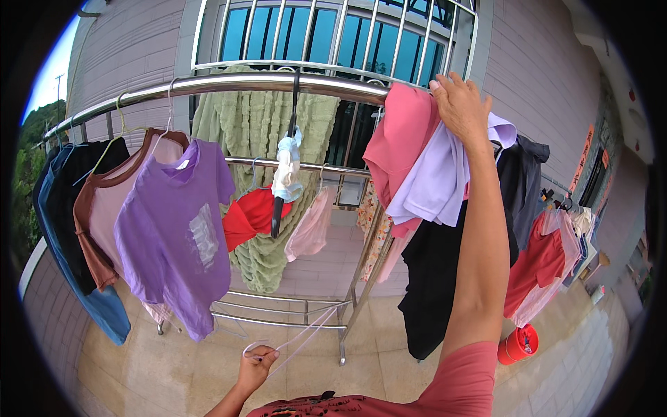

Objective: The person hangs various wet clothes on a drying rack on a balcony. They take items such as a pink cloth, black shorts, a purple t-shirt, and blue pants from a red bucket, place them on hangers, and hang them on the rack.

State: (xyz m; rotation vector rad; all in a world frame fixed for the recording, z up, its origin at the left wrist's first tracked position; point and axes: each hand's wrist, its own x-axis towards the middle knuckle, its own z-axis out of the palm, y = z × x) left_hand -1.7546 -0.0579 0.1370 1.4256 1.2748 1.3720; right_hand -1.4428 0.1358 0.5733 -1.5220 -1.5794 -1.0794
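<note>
A thin pale pink wire hanger (pixel 307 331) is in my left hand (pixel 258 360), low in front of me, its hook end at the fingers and its long body pointing up to the right. My right arm is stretched up, and the back of my right hand (pixel 461 107) faces me over the stainless-steel rail. That hand touches a lavender garment (pixel 432 185) draped there; its fingertips are partly hidden, so their grip is unclear. Against the lavender cloth lies a pink garment (pixel 398 140), also over the rail. Black clothing (pixel 432 276) hangs below, partly behind my forearm.
On the steel rail (pixel 234 82) hang a purple T-shirt (pixel 172 234), a brown-trimmed pink top (pixel 104 219) and a black hanger (pixel 296 104) with small white cloth. Behind are a green blanket (pixel 312 120) and barred window (pixel 323 36). A red bucket (pixel 516 348) stands right.
</note>
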